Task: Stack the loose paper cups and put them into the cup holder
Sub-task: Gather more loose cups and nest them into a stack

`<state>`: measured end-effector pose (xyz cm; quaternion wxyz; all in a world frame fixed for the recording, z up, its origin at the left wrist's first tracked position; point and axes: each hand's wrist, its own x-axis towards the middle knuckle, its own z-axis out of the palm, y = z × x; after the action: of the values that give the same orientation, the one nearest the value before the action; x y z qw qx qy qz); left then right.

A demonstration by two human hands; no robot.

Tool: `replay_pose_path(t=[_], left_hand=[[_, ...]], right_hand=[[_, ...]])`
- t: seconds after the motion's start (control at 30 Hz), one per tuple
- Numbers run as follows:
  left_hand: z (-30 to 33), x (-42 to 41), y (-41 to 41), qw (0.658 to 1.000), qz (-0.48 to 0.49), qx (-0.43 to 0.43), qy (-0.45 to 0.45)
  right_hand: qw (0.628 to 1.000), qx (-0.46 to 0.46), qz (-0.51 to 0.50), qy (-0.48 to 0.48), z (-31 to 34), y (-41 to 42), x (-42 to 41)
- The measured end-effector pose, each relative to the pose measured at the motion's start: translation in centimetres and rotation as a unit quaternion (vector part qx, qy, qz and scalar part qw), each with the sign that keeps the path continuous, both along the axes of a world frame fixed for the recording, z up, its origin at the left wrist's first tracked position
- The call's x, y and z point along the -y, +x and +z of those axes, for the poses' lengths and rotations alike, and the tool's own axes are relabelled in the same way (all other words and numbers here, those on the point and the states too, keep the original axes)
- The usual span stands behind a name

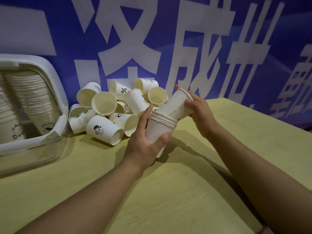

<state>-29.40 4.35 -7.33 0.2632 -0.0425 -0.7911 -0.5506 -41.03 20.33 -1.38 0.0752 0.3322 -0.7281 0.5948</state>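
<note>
1. Two hands work above a yellow-green table (185, 191), which fills the lower part of the view and ends at a corner on the right.
2. Behind the table hangs a blue banner (168, 39) with large white characters, cut off at the top and both sides.
3. Left hand (143, 139): fingers and thumb are curled round a short stack of nested cups (160, 130), held upright just above the table; its several rims sit close together at the top.
4. Right hand (197, 107): fingers wrap the rim end of a single cup (177, 105), tilted, with its base entering the mouth of the stack.
5. Loose cups (114, 108) lie in a heap at the back of the table, just left of the stack and against the banner; most lie on their sides with mouths facing different ways, some printed with small logos.
6. Left of the heap, and touching it, lies the white cup holder (55, 85) with long rows of stacked cups inside.
7. The holder is cut off by the left edge, so its full shape is not visible.
8. Printing on the held cups is blurred and unreadable; the left palm hides part of the stack's wall.
</note>
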Motion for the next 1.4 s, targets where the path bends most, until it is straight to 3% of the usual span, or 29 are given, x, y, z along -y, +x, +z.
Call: replay_pose_path(t=[0.23, 0.5, 0.57, 0.63, 0.73, 0.83, 1.07, 1.4], left_hand=[[0.0, -0.3, 0.0, 0.998, 0.009, 0.007, -0.058], [-0.2, -0.1, -0.2, 0.999, 0.019, -0.011, -0.034], [-0.1, 0.0, -0.3, 1.000, 0.028, -0.013, 0.003], [0.1, 0.4, -0.5, 0.995, 0.051, -0.025, 0.085], [0.3, 0.8, -0.9, 0.980, 0.098, -0.047, 0.167], [0.2, 0.8, -1.3, 0.975, 0.129, -0.048, 0.173], [0.2, 1.0, -1.8, 0.967, 0.124, -0.056, 0.214], [0.3, 0.9, -1.6, 0.975, 0.093, -0.066, 0.193]], right_hand=[[0.983, -0.054, 0.040, 0.168, -0.4, 0.3, -0.3], [0.978, -0.006, 0.127, 0.166, -1.6, 1.3, 1.3], [0.989, -0.019, 0.088, 0.115, -1.9, 0.6, 1.4], [0.995, -0.049, -0.030, 0.077, -2.0, -0.7, 2.1], [0.976, -0.056, -0.177, 0.116, -2.2, -3.8, 3.9], [0.969, -0.026, -0.184, 0.162, -2.5, -7.0, 6.0], [0.973, -0.004, -0.193, 0.125, -3.0, -11.1, 10.8], [0.971, -0.053, -0.225, 0.062, -0.6, -6.1, 6.4]])
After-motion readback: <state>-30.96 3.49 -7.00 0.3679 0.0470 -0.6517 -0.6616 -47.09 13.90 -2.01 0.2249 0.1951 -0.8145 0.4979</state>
